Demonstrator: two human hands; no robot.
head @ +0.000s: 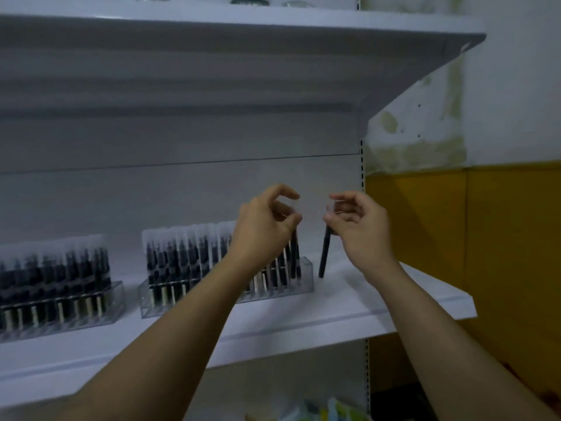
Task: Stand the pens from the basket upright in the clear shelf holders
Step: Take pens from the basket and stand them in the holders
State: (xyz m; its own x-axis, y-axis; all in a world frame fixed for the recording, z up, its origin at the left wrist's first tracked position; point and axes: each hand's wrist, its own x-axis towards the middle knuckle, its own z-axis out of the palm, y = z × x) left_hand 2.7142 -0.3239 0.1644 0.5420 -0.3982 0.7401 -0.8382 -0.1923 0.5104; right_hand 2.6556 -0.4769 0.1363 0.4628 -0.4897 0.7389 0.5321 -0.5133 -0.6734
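The right grip point(361, 226) is being held up over the shelf point(334, 317), near its right end, and is pinching the top of a dark pen point(325, 253) between thumb and fingertips. That pen is hanging almost upright, tilting slightly, with its lower tip sitting close to the shelf surface just beside the right end of a clear holder point(308, 275); whether the tip is touching the shelf is not clear. The left grip point(267, 220) is hovering above the right end of the same holder, with its fingers curling and the thumb lying right over the top of a second pen point(294, 253) that is standing in the end of the holder. Blur is hiding whether it is actually gripping that pen, so I cannot tell. Dark pens with pale caps point(182, 256) are standing upright in rows along the rest of this holder. A second holder point(117, 296) is sitting well apart toward the left edge of the shelf, and more pens point(60, 275) are filling it in the same way. An upper shelf point(273, 28) is jutting out overhead, and a wall point(501, 238), yellow below and pale above, is running beyond the right end of the shelving.
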